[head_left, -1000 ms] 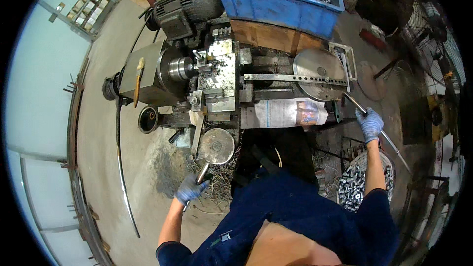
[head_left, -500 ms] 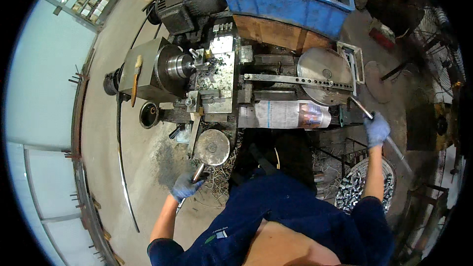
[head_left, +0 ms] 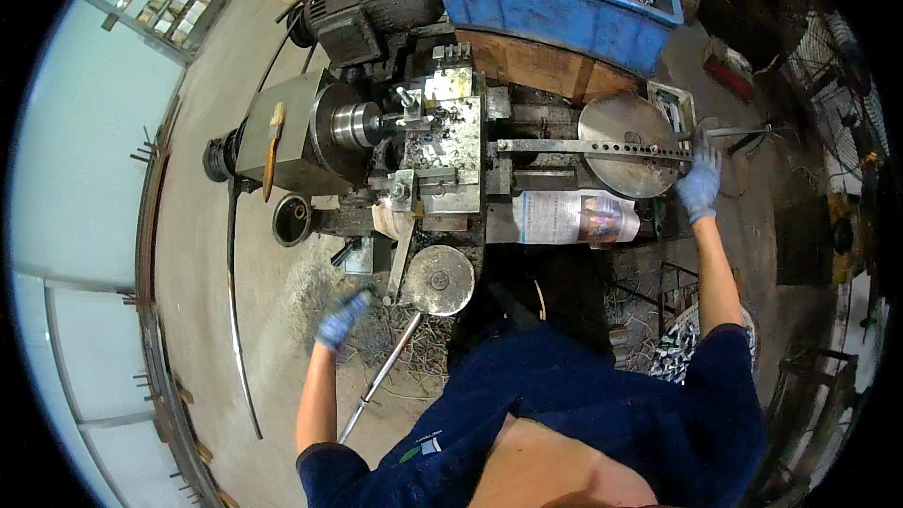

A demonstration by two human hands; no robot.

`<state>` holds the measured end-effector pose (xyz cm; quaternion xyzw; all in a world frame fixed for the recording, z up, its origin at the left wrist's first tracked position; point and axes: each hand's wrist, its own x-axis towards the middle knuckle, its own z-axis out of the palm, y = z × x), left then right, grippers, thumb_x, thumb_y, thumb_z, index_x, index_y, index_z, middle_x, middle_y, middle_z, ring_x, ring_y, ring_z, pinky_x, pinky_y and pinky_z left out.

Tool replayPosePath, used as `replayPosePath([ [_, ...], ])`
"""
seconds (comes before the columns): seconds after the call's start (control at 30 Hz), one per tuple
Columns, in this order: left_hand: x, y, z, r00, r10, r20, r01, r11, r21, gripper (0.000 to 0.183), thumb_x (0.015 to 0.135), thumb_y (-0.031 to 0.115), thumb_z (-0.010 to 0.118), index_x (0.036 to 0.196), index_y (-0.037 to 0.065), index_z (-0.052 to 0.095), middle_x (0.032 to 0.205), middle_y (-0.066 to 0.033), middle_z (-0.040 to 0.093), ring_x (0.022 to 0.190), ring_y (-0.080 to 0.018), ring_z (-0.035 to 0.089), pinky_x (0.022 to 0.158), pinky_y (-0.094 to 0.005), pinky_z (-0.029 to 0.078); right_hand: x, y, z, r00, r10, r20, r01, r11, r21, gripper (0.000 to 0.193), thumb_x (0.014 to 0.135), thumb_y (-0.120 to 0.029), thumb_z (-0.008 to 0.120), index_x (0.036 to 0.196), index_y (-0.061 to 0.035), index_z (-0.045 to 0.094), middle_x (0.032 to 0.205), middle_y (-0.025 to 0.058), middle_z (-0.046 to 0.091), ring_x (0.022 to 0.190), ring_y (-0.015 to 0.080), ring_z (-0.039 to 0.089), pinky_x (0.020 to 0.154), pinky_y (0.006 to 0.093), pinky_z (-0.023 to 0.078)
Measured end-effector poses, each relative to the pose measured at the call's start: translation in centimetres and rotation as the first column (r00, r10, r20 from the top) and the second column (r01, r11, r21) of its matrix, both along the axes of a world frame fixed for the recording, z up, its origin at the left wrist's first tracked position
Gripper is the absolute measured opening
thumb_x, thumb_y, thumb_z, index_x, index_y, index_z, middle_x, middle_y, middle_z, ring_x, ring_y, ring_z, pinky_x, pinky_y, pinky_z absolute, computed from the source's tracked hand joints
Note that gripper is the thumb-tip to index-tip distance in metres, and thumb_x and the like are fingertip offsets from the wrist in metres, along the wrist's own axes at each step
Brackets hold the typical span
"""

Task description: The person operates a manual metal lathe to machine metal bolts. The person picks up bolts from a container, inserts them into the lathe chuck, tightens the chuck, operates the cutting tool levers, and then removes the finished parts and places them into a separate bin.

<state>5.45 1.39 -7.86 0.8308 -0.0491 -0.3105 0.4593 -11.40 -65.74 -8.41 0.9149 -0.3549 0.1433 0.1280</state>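
Observation:
My left hand (head_left: 344, 320), in a blue-grey glove, has let its fingers stretch toward the lower end of a flat metal lever (head_left: 400, 259); motion smears it somewhat. Beside it a steel handle rod (head_left: 384, 376) slants down from a round metal disc (head_left: 438, 280), with no hand on it. My right hand (head_left: 699, 183), gloved alike, is at the right end of a perforated flat bar (head_left: 602, 147), its fingers spread. From there another rod (head_left: 738, 131) points right. The bar crosses a large round plate (head_left: 625, 179). Left of centre sits the machine's carriage (head_left: 454, 150), strewn with dark chips.
A steel chuck (head_left: 356, 124) faces the carriage; a wooden-handled brush (head_left: 272, 155) rests on its housing. Behind are a motor (head_left: 376, 9) and a blue bin (head_left: 555, 14) of metal parts. Newspaper (head_left: 555, 217) lies along the front. A basket of metal parts (head_left: 675, 348) stands lower right.
My left hand has let go of the left rod. My right hand has moved up from its rod to the bar's end, and that rod has swung upward. The carriage has shifted right, away from the chuck.

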Motion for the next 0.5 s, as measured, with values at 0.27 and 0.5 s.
replayPosePath([
  [0.27,13.7,3.9,-8.2,0.823,-0.435,0.366,0.008,0.652,0.758,0.052,0.082,0.043,0.055,0.118,0.007,0.055,0.109,-0.0185,0.060,0.102,-0.0345,0.056,0.085,-0.0398,0.045,-10.4,6.0,-3.2,0.979,-0.177,0.100,0.138,0.938,0.317,0.057,0.072,-0.045,0.067,0.109,-0.0019,0.059,0.116,0.0212,0.056,0.113,0.0354,0.048,0.100,0.0405,0.035],
  [0.5,10.6,-1.1,-15.6,0.915,0.087,0.395,-0.339,0.698,0.631,0.068,0.077,0.064,0.043,0.102,0.003,0.063,0.100,-0.0244,0.061,0.093,-0.0397,0.059,0.079,-0.0447,0.046,-11.8,7.9,-3.2,0.961,-0.141,0.239,0.019,0.892,0.452,0.040,0.070,-0.039,0.071,0.089,-0.0039,0.067,0.094,0.0166,0.064,0.090,0.0308,0.060,0.082,0.0367,0.047],
])
